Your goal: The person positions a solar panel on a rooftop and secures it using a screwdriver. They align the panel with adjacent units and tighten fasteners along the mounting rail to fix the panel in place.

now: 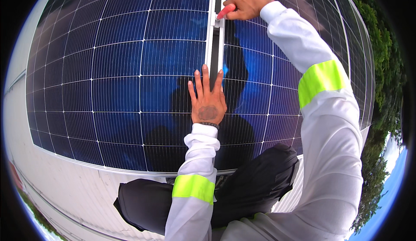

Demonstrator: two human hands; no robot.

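Note:
My left hand (207, 98) lies palm down with fingers spread across the seam between two dark blue solar panels (117, 93), its fingertips on the silver frame edges (208, 50). Farther up the seam, my right hand (245, 4) is closed around a red-handled tool (225, 11), whose tip is at a small silver clamp (216, 22) between the frames. The hand hides part of the tool, and a thin metal piece shows above my fingers. A dark narrow gap runs between the frames below the clamp.
A pale ribbed metal roof (78, 189) borders the panels on the left and below, with a thin rail or cable along the far left. My bent legs in dark trousers (251, 184) are at the panels' near edge. Green trees (381, 54) and sky show beyond the right edge.

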